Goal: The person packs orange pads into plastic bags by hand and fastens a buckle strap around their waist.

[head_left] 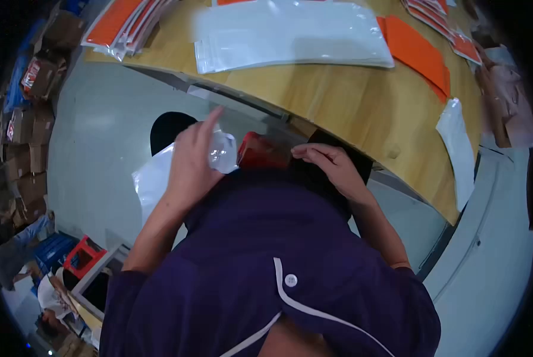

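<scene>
In the head view, a plastic bag (pixel 223 153) is seen held in the left hand (pixel 192 152), above the lap and short of the wooden table (pixel 361 98); it is gripped at the palm, with the index finger extended. At the right hand (pixel 332 166), thumb and index finger are drawn close together near the table edge; whether anything is pinched cannot be told. White plastic packaging (pixel 296 35) and orange sheets (pixel 418 56) are laid on the table.
</scene>
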`<action>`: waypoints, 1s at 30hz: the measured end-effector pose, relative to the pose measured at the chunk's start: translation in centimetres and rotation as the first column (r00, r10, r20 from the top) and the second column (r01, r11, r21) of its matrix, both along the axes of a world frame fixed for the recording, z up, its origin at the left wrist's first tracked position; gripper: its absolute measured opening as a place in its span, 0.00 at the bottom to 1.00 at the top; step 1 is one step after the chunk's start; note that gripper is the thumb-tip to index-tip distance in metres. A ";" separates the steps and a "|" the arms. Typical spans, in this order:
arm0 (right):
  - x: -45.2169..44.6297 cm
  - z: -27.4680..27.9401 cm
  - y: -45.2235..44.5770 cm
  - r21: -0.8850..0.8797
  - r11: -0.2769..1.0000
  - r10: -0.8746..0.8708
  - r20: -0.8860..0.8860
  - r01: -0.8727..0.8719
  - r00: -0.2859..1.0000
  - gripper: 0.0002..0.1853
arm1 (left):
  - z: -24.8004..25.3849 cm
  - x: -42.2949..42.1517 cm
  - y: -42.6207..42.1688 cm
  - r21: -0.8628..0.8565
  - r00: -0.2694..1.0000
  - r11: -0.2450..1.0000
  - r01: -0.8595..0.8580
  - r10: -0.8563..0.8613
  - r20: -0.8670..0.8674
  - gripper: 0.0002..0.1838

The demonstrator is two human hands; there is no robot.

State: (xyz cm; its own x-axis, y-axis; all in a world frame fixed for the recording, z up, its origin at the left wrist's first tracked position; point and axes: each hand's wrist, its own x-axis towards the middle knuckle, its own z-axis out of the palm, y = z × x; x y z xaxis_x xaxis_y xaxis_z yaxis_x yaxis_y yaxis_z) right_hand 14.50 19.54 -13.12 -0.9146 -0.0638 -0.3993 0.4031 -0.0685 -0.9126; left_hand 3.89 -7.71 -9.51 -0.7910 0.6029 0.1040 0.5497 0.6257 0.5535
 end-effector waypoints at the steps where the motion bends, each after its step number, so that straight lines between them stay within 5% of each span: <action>1: -0.3 -1.1 -0.2 -0.015 1.000 0.005 0.017 -0.005 1.000 0.16 | -0.3 -0.5 -1.3 -0.003 0.999 0.999 -0.039 0.039 -0.012 0.45; 5: -0.7 -3.0 -1.9 0.132 0.951 0.283 -0.018 -0.278 0.959 0.16 | -0.5 0.7 -5.1 -0.095 0.962 0.968 -0.232 0.243 0.124 0.46; 10: -4.7 -2.9 -4.7 0.241 0.822 0.522 0.045 -0.517 0.852 0.17 | 0.4 1.3 -5.6 -0.081 0.945 0.966 -0.245 0.257 0.203 0.47; 15: -3.0 -8.2 -5.7 0.119 0.762 0.647 -0.084 -0.637 0.758 0.18 | -0.2 1.9 -5.0 -0.028 0.966 0.981 -0.191 0.193 0.173 0.47; 21: -2.9 -3.7 -3.9 0.141 0.752 0.651 0.002 -0.644 0.759 0.19 | -0.4 1.6 -4.3 -0.056 0.965 0.983 -0.174 0.181 0.188 0.47; 25: -1.5 1.7 -2.3 -0.073 0.873 0.470 -0.139 -0.483 0.872 0.19 | -0.4 1.3 -4.5 -0.042 0.967 0.985 -0.170 0.175 0.185 0.47; 30: 0.4 3.1 -3.3 0.059 0.842 0.530 -0.275 -0.536 0.802 0.19 | -0.5 1.0 -3.9 -0.043 0.977 0.990 -0.132 0.137 0.166 0.46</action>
State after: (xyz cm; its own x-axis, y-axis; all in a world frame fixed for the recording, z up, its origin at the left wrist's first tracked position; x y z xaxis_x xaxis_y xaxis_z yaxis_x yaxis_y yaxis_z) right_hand 14.95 16.25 -10.06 -0.8043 -0.5786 -0.1353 0.1203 0.0644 -0.9906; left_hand 4.94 -11.58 -10.04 -0.8697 0.4905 -0.0546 0.3601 0.7063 0.6095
